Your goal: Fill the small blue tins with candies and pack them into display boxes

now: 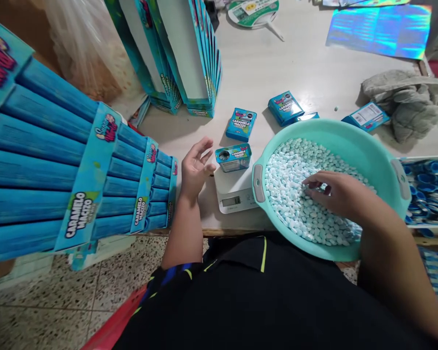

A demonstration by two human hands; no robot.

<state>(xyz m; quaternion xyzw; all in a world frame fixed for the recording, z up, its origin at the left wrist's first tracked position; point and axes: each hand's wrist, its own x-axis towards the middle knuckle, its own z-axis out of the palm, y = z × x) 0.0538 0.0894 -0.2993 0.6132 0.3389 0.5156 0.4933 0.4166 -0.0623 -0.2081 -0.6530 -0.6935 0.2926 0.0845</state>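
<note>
My right hand (336,192) rests palm down among the small white candies (288,194) heaped in a teal plastic basin (365,146). Its fingers are loosely curled, and I cannot tell whether they hold any candy. My left hand (197,167) hangs open above the table, holding nothing. Nearest to it, a small blue "Caramelo Macizo" tin (233,157) lies on a white digital kitchen scale (233,200). The tin's lid is open or cut away at one end, with a dark inside showing. The basin's near side overlaps the scale's right edge.
A large stack of blue "Caramelo Macizo" display cartons (58,160) fills the left. Upright display strips (190,63) stand behind it. Two more tins (241,124) (285,108) lie on the table, near a grey cloth (401,104), a holographic sheet (379,30) and a tray of blue lids (430,192).
</note>
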